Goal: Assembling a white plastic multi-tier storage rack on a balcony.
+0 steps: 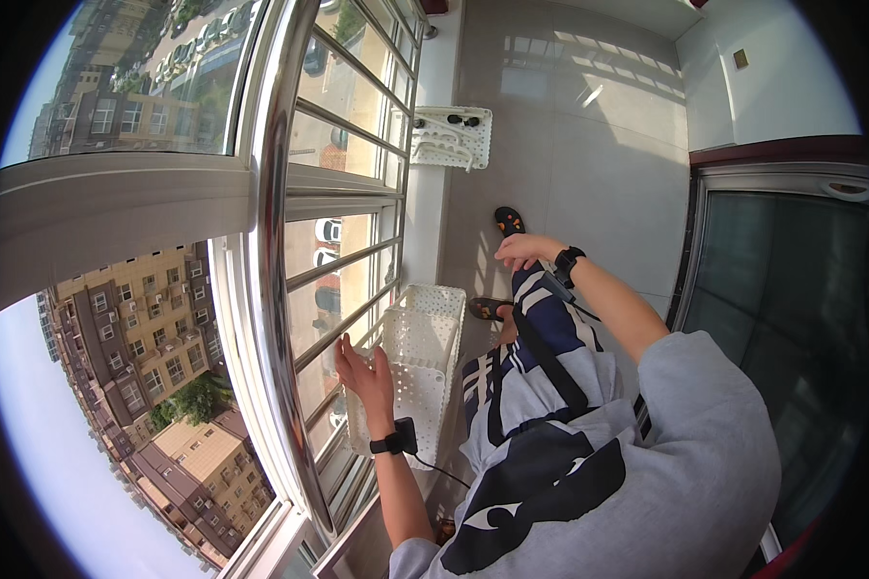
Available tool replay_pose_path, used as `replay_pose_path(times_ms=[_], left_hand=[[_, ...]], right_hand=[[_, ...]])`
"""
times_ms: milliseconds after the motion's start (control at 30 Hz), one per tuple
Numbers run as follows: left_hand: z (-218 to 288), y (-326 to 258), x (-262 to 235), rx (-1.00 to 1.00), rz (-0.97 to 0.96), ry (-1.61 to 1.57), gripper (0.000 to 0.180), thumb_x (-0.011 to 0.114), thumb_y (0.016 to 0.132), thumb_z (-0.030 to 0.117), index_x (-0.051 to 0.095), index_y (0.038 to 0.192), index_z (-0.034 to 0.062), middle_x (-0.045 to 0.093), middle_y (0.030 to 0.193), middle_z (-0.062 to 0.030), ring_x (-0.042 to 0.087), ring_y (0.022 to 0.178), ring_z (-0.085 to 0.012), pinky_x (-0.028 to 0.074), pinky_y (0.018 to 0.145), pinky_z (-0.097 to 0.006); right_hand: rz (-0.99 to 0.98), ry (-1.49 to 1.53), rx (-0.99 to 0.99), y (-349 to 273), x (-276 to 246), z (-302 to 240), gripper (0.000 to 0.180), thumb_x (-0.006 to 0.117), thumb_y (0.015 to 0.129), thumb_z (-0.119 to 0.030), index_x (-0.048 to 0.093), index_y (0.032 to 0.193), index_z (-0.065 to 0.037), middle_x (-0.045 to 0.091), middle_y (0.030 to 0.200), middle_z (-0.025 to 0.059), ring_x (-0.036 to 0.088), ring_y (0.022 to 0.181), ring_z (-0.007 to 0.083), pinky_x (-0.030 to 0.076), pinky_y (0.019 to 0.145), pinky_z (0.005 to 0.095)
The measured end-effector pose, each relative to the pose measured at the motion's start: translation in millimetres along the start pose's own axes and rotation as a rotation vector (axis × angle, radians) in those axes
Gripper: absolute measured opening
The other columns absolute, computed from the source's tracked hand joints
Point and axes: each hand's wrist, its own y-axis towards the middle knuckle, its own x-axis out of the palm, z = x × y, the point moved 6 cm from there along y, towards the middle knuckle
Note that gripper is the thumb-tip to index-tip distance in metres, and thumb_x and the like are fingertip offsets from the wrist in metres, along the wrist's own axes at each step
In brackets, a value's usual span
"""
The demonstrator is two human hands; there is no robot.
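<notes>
My left hand (pixel 365 381) is held up beside the metal window railing (pixel 278 193), its fingers stretched and the thumb apart, with nothing in it. Just right of it and lower stands a white perforated plastic basket (pixel 423 381), partly hidden by the hand and wrist. Whether the fingertips touch a rail, I cannot tell. My right hand (pixel 529 251) hangs loosely over my leg in striped navy shorts (pixel 560 323), its fingers slightly bent and apart, holding nothing visible. Each wrist wears a black strap with a small device, and a cable runs from the left one (pixel 396 439).
Farther along the ledge (pixel 430 217) is another white perforated basket (pixel 483 125) holding white curved pieces and small black items. A dark glass sliding door (pixel 772 318) bounds the right side. Grey tiled floor (pixel 599 183) lies ahead; my sandals (pixel 509 221) rest on it. Windows overlook buildings and parked cars.
</notes>
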Motion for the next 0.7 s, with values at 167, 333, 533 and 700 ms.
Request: replay_pose_path(times_ms=[167,333,533,700], left_hand=[[42,32,-1,-0.1,-0.201,0.092,0.068,0.056,0.091,0.024,0.026,0.147,0.0004,0.022,0.151,-0.0236,0.021,0.139,-0.0409,0.016,0.113,-0.054],[29,31,16,-0.346,0.031,0.25,0.077,0.053,0.097,0.036,0.012,0.147,-0.0072,0.005,0.154,-0.0266,0.013,0.143,-0.038,0.015,0.116,-0.049],[42,37,39,-0.681,-0.025,0.139,0.079,0.041,0.102,0.044,0.003,0.148,-0.0072,0.006,0.15,-0.029,0.015,0.14,-0.039,0.016,0.115,-0.048],[46,51,39,-0.756,-0.066,0.138,0.08,0.038,0.102,0.045,-0.004,0.149,-0.0054,-0.001,0.154,-0.0265,0.01,0.143,-0.0377,0.015,0.116,-0.048]], right_hand=[[0.539,-0.054,-0.273,123,-131,-27,0.04,0.061,0.082,-0.03,0.058,0.111,-0.004,0.064,0.106,0.0158,0.062,0.101,0.0297,0.048,0.08,0.0396],[0.722,-0.212,-0.309,203,-224,-110,0.053,0.062,0.08,-0.028,0.048,0.125,-0.003,0.056,0.121,0.0186,0.057,0.109,0.037,0.047,0.09,0.0464],[0.816,-0.571,-0.37,248,-273,-129,0.069,0.072,0.074,-0.028,0.042,0.133,-0.007,0.045,0.129,0.0159,0.048,0.119,0.0321,0.04,0.094,0.0458],[0.811,-0.606,-0.349,281,-265,-147,0.079,0.075,0.072,-0.024,0.036,0.139,-0.006,0.043,0.127,0.017,0.046,0.117,0.0328,0.038,0.095,0.0451]])
